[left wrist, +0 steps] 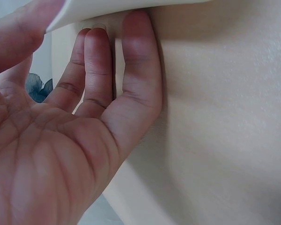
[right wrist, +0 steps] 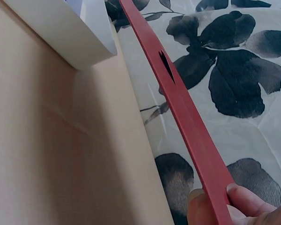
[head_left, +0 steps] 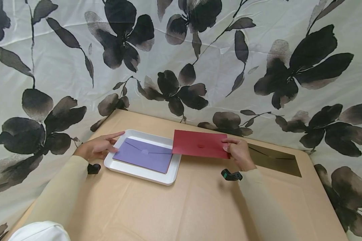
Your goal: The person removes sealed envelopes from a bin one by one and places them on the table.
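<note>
The red envelope [head_left: 200,144] hangs above the table [head_left: 181,207], its left edge just over the right rim of the white tray [head_left: 144,174], with bare tabletop in front. The right hand [head_left: 239,153] pinches its right end. A purple envelope [head_left: 143,155] lies flat in the tray. The left hand [head_left: 98,147] rests against the tray's left edge, fingers straight, probably just steadying it.

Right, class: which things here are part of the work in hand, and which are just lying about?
In use: red envelope, pinched by the right hand; white tray, touched by the left hand; purple envelope in it.
Lying about: brown envelope; floral cloth.
</note>
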The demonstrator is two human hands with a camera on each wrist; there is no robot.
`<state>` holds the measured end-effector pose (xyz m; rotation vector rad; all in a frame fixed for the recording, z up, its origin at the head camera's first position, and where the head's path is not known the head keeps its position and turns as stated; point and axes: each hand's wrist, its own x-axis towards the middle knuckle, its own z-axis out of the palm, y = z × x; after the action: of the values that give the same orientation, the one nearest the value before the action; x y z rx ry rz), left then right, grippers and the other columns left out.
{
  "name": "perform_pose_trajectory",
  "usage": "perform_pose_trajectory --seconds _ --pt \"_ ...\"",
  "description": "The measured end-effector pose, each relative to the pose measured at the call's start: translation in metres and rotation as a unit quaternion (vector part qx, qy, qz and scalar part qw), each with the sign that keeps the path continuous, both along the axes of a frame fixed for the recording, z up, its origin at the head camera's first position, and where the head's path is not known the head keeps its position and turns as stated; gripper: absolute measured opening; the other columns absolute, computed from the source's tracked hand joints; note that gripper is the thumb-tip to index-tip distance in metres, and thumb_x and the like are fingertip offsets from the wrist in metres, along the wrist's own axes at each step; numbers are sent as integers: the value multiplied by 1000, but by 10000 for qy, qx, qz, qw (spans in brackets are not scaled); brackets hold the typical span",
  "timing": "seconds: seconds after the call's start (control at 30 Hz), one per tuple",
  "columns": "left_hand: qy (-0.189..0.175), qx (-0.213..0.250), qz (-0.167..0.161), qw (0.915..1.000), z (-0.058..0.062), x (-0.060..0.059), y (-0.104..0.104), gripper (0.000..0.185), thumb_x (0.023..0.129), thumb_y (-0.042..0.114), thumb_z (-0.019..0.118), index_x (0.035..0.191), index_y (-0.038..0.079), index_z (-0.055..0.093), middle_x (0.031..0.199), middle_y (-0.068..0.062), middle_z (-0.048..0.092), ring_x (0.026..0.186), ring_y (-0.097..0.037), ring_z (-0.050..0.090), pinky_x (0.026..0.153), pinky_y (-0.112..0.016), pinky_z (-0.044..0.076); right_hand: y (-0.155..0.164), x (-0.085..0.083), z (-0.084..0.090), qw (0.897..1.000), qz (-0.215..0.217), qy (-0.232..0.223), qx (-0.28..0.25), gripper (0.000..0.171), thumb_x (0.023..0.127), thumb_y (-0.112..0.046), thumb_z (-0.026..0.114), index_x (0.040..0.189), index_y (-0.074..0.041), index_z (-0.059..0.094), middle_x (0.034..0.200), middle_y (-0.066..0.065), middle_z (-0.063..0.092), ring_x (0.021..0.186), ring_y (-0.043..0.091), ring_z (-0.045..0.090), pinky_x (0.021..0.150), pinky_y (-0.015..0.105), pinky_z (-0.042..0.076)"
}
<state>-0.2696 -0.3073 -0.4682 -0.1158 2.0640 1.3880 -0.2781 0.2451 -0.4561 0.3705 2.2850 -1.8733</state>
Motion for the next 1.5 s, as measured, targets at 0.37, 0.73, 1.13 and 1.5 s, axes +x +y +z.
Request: perform_pose_trajectory --seconds 0.37,0.73,1.13,1.5 --pt "-70 38 66 9999 0 2 -1 95 98 3 62 167 38 7 171 -26 17 126 -30 60 93 -43 59 13 -2 -6 9999 -98 -66 49 38 97 2 60 135 2 66 140 23 59 89 14 68 70 24 61" --pt "-38 14 74 10000 2 3 -5 96 97 2 62 167 36 5 169 -29 18 124 -31 60 93 -47 60 22 -8 -10 9997 -177 -144 31 38 97 1 59 135 2 65 146 24 55 94 17 67 72 23 61" --pt "-65 36 -41 10000 -1 0 -1 96 99 4 62 167 37 3 170 -29 14 124 -31 59 94 -46 60 37 -8 -10 9988 -350 -178 289 37 98 1 60 135 1 66 145 24 58 104 27 67 72 22 60" --pt "-43 -55 -21 10000 1 0 0 95 99 4 62 167 37 4 169 -28 16 120 -29 63 94 -46 60 49 -10 -12 9989 -367 -190 211 40 98 1 58 137 1 64 145 23 56 100 22 66 73 22 61"
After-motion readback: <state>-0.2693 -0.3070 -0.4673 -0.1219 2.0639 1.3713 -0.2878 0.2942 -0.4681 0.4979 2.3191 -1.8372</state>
